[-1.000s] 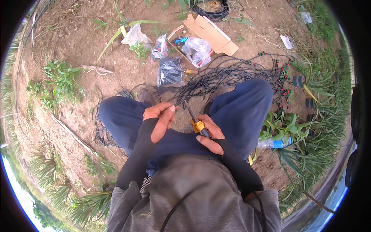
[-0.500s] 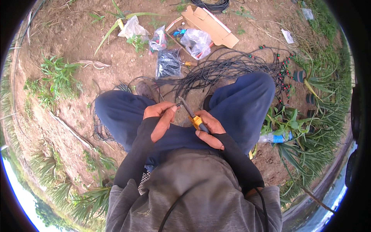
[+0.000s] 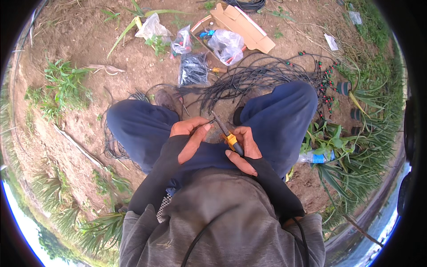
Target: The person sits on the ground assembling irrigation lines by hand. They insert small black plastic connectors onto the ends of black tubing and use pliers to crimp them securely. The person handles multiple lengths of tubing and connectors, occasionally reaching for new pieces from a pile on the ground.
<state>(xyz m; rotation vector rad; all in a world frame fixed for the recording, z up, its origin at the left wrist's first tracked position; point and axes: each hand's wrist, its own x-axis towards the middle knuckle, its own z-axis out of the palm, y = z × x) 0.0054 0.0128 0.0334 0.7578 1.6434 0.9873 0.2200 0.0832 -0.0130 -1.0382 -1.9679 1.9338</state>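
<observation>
Over my lap my left hand [image 3: 191, 135] is closed, thumb against fingers, on a small dark piece [image 3: 212, 120] too small to name for certain. My right hand [image 3: 245, 149] wraps round the yellow-and-black handle of what look like long-nosed pliers [image 3: 231, 140]. Their narrow grey jaws point up and left, with the tip right beside the dark piece. Whether the jaws grip it cannot be made out. Ahead of both hands, a large tangle of thin black tubing [image 3: 249, 78] lies on the soil.
Beyond my feet stand an open cardboard box [image 3: 242, 29] with plastic bags, a clear bag of black parts [image 3: 193, 70] and a yellow-handled tool [image 3: 217, 70]. Small red-and-green fittings [image 3: 327, 84] lie at right. A bottle with a blue label [image 3: 321, 157] rests by the plants.
Both hands have shifted slightly to the right, the left one with the dark piece and the right one with the pliers. The tip stays close to the dark piece.
</observation>
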